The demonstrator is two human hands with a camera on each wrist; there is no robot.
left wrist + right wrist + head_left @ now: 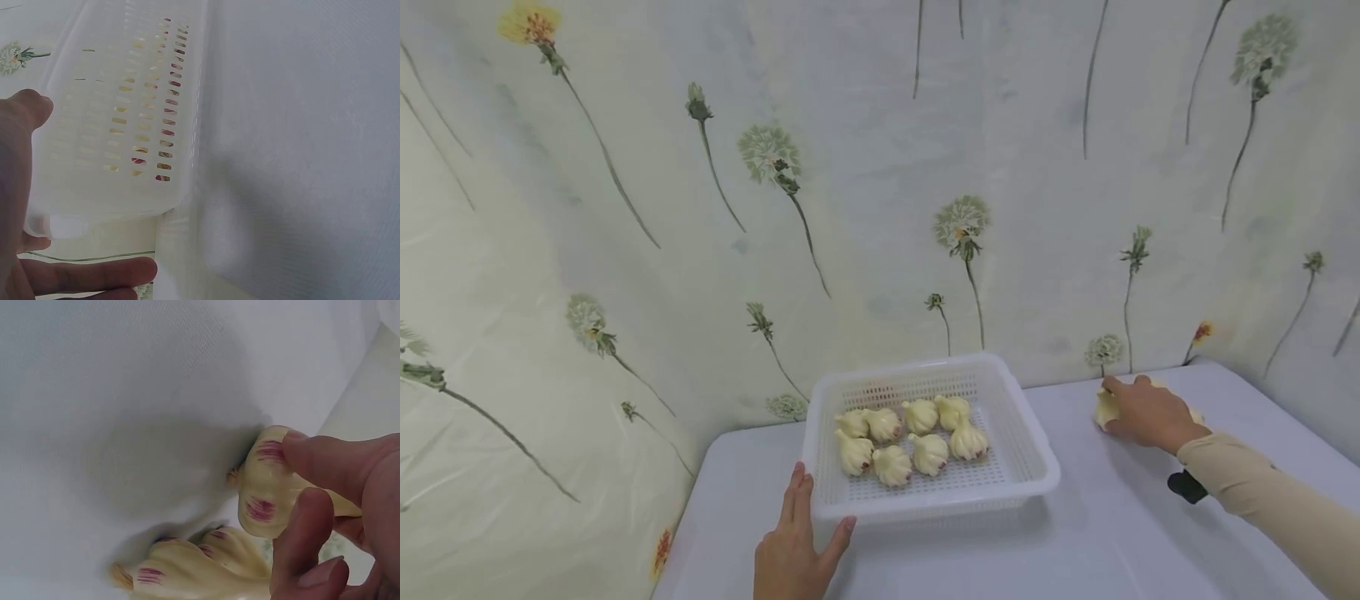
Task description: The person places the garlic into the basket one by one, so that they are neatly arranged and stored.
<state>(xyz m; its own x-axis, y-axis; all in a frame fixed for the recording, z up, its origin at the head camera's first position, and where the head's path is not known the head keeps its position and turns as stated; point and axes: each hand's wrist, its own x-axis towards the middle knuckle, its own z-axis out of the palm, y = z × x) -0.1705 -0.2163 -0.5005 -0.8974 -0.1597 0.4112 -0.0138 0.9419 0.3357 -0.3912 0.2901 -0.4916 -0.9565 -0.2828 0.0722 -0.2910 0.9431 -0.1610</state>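
My right hand (1150,412) is at the right end of the table, pinching a garlic bulb (265,481) between thumb and fingers. Purple streaks mark its pale skin. More garlic (194,569) lies on the cloth beside it in the right wrist view. My left hand (793,546) rests at the near left corner of a white plastic basket (925,507), thumb at the front rim and straight fingers along the left side. Inside the basket, several garlic bulbs (892,465) sit in two loose rows, mostly toward the left and middle.
A white cloth covers the table (1120,517). Behind it hangs a curtain (865,208) printed with dandelions, close to the basket's far rim. A small black object (1187,487) shows under the right wrist.
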